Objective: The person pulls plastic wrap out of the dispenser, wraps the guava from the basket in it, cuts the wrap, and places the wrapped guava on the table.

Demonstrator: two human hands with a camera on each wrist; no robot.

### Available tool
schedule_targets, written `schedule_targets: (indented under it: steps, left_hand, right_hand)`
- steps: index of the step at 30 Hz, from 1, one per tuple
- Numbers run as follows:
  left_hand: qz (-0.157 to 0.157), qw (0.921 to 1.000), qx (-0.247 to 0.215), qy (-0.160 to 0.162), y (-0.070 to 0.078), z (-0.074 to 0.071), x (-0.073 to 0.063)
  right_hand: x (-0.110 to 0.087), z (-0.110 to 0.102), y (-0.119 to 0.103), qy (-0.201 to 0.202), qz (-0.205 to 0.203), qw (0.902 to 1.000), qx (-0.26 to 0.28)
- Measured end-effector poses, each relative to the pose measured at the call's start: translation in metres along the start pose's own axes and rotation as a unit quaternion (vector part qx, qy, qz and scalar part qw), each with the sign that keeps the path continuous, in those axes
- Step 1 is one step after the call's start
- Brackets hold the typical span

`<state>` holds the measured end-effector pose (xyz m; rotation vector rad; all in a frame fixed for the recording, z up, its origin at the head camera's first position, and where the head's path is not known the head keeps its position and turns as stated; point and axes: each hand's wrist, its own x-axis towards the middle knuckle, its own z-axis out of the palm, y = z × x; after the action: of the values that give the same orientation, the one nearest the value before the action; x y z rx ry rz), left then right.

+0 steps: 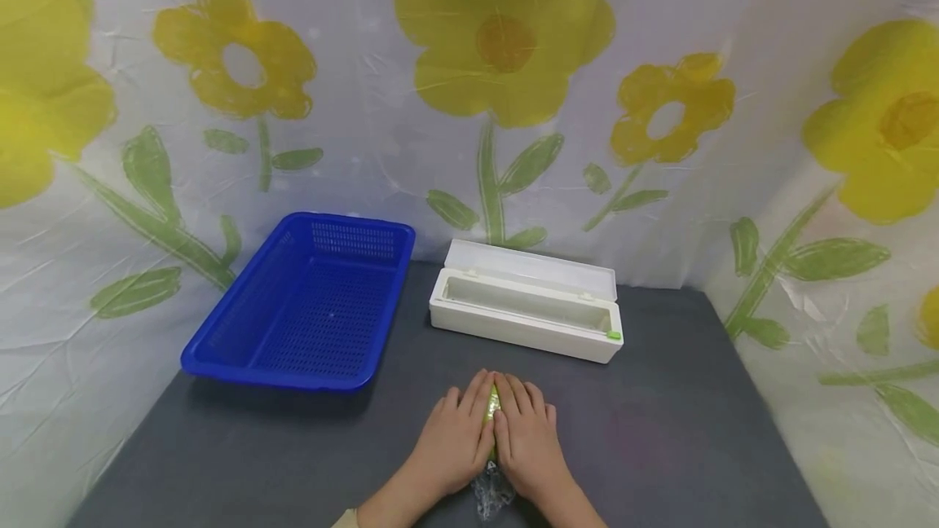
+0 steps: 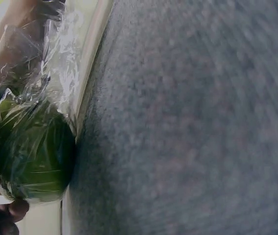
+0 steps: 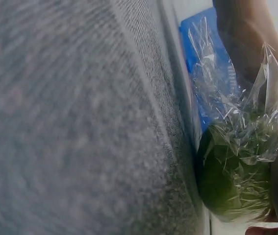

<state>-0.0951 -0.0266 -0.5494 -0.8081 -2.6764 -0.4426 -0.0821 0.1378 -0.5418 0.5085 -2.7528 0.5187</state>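
In the head view a long green fruit or vegetable (image 1: 493, 404) in clear plastic wrap lies on the dark table between both hands; its exact kind is unclear. My left hand (image 1: 456, 436) presses on its left side and my right hand (image 1: 526, 437) on its right, fingers fairly straight, pointing forward and nearly meeting on top. Loose plastic wrap (image 1: 490, 494) bunches out at the near end. The left wrist view shows the rounded green end (image 2: 36, 152) close against the tabletop. From the right wrist, the same wrapped end (image 3: 234, 181) appears, crinkled film above it.
A blue perforated basket (image 1: 293, 377) stands at the back left of the grey table (image 1: 660, 446). Behind the hands' far side is a long white wrap dispenser box (image 1: 513, 332), lid raised, with a green slider at its right end. A flowered curtain (image 1: 352, 104) borders the table.
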Motion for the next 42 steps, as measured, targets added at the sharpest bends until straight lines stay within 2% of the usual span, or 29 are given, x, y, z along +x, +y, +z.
schedule_targets:
  steps: [4, 8, 10, 14, 19, 27, 34, 42]
  left_hand:
    - [-0.012, 0.9984, -0.045, -0.033, -0.001, -0.003, 0.003]
    - [-0.04, 0.9885, -0.124, -0.077, -0.007, -0.011, 0.01]
    - [-0.042, 0.983, -0.15, -0.097, -0.011, -0.014, 0.013]
    - [-0.021, 0.9738, -0.182, -0.134, -0.021, -0.021, 0.017]
    - [0.007, 0.966, -0.193, -0.172, -0.031, -0.028, 0.024]
    - [0.007, 0.964, -0.189, -0.187, -0.036, -0.038, 0.032]
    - [-0.002, 0.9708, -0.159, -0.18, -0.036, -0.04, 0.035]
    - [-0.015, 0.9774, -0.143, -0.155, -0.035, -0.043, 0.036]
  right_hand:
    - [0.001, 0.002, 0.001, 0.005, 0.009, 0.9999, 0.002]
    - [0.002, 0.002, 0.001, 0.016, 0.03, 0.9991, 0.025]
    - [0.001, 0.002, 0.0, 0.028, 0.037, 0.9984, 0.033]
    - [0.0, 0.0, -0.001, 0.052, 0.039, 0.9968, 0.046]
    - [0.0, -0.004, -0.002, 0.062, 0.054, 0.9946, 0.064]
    - [0.0, -0.011, -0.002, 0.033, 0.077, 0.9938, 0.074]
    - [0.002, -0.017, -0.001, 0.043, 0.055, 0.9964, 0.048]
    - [0.007, -0.02, 0.003, 0.058, 0.035, 0.9973, 0.029]
